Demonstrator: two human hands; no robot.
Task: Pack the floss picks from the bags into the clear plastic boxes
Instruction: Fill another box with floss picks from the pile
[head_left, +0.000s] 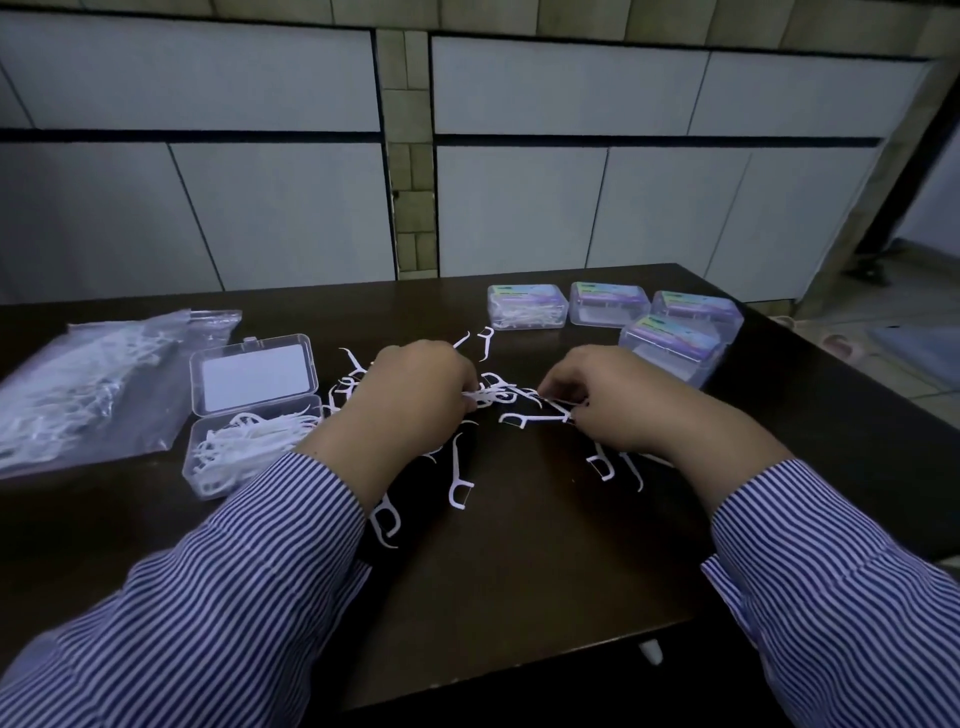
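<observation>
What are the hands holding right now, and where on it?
Left hand grips a small bunch of floss picks; right hand pinches one pick near its handle end.

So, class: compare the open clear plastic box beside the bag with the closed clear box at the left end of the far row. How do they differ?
The open clear plastic box has its lid flipped back; the closed clear box is shut. The open box's lid is plain, while the closed box carries a colourful label. The open box lies nearer, beside the plastic bag; the closed one sits farther back. Both hold white floss picks.

Open box (249, 447) left w/ picks; bag (93, 384) further left.
</observation>
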